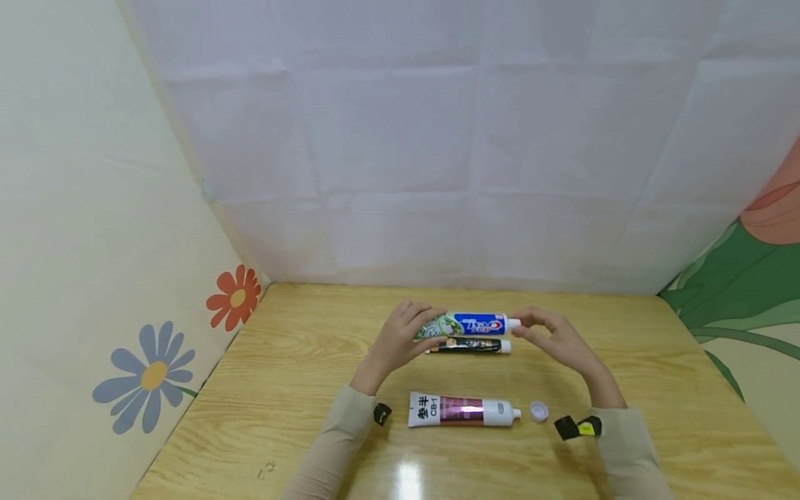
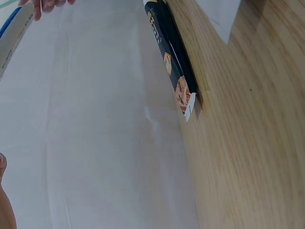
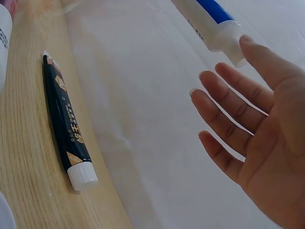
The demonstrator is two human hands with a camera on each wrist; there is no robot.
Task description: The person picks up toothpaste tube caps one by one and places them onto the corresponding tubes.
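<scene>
A blue and green toothpaste tube [image 1: 480, 323] is held above the table, its white cap [image 1: 514, 324] toward the right. My left hand [image 1: 395, 340] grips the tube's green end between thumb and fingers. At the capped end is my right hand [image 1: 558, 342]; in the right wrist view the thumb of this hand [image 3: 281, 129] touches the cap [image 3: 234, 51], with the other fingers spread below. A black tube [image 1: 473, 345] with a white cap lies on the table just nearer than the held tube.
Closer to the front edge lies a white and purple tube [image 1: 462, 410], its nozzle uncovered. A round white cap [image 1: 539, 411] rests right of that nozzle. White cloth [image 1: 400, 173] hangs behind the wooden table [image 1: 312, 417]; flowered panels stand at both sides.
</scene>
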